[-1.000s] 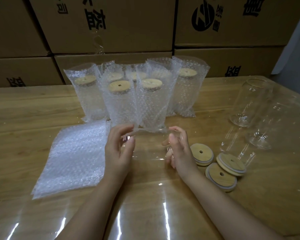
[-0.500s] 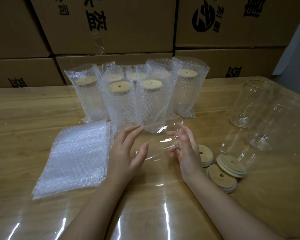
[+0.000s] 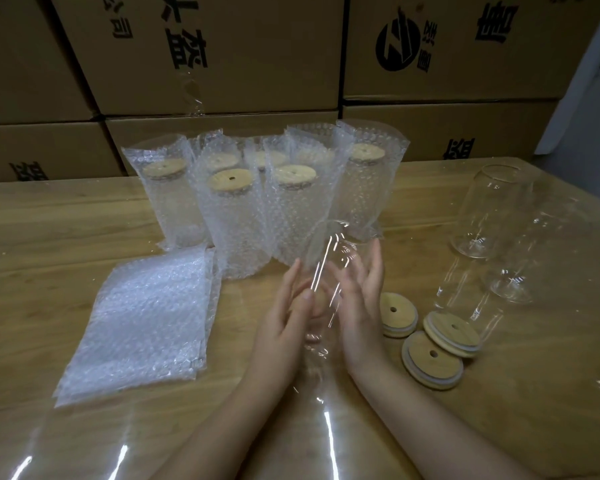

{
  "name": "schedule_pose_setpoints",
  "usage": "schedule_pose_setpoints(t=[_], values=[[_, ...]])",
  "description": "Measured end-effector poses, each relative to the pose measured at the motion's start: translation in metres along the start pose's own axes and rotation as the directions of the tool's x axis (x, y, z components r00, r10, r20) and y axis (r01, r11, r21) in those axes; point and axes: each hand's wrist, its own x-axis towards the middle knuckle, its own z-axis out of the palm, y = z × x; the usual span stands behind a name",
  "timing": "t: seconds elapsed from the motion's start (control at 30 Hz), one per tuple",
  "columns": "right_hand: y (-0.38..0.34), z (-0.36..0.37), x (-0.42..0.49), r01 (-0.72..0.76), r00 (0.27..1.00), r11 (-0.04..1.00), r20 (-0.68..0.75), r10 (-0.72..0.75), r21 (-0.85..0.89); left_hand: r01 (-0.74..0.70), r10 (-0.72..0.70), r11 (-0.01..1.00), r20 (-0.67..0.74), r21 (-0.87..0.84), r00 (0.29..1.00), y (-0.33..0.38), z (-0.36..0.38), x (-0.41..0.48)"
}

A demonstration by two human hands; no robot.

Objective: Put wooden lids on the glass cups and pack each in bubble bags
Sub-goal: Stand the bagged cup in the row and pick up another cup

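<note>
Cradling a bare glass cup [image 3: 326,271] between two flat palms over the table [image 3: 49,237].
Left hand [image 3: 284,317] and right hand [image 3: 361,306] press its sides, fingers straight, not curled (left thumb lies on the glass); the cup is tilted. Three loose wooden lids [image 3: 432,360] lie just right, flat bubble bags [image 3: 142,317] to the left, packed cups [image 3: 229,216] behind.

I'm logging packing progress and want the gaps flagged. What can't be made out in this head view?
Head view:
- Back-row packed cups: count, hidden by front bubble bags.
- Glass cup between left hand and right hand: whether a lid is on, lost to glare and fingers.
- Flat bubble bags: count, layers overlap.
- Cardboard boxes: print, cut by top edge.
</note>
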Motion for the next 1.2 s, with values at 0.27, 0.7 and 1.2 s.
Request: schedule_pose_setpoints(t=[0.27, 0.7, 1.2], values=[[0.005, 0.010, -0.014, 0.063, 0.987, 0.994, 0.156, -0.048, -0.089, -0.073, 0.079, 0.996, -0.100, 0.060, 0.992, -0.008, -0.006, 0.002], [0.006, 0.005, -0.013, 0.103, 0.975, 0.972, 0.213, -0.057, -0.212, -0.582, 0.512, 0.525, 0.316, 0.621, 0.799, 0.001, -0.017, 0.008], [0.001, 0.008, -0.022, 0.679, 0.717, 0.573, 0.583, -0.382, -0.459, 0.267, -0.322, 0.811, -0.017, -0.520, 0.947, 0.009, -0.021, 0.015]])
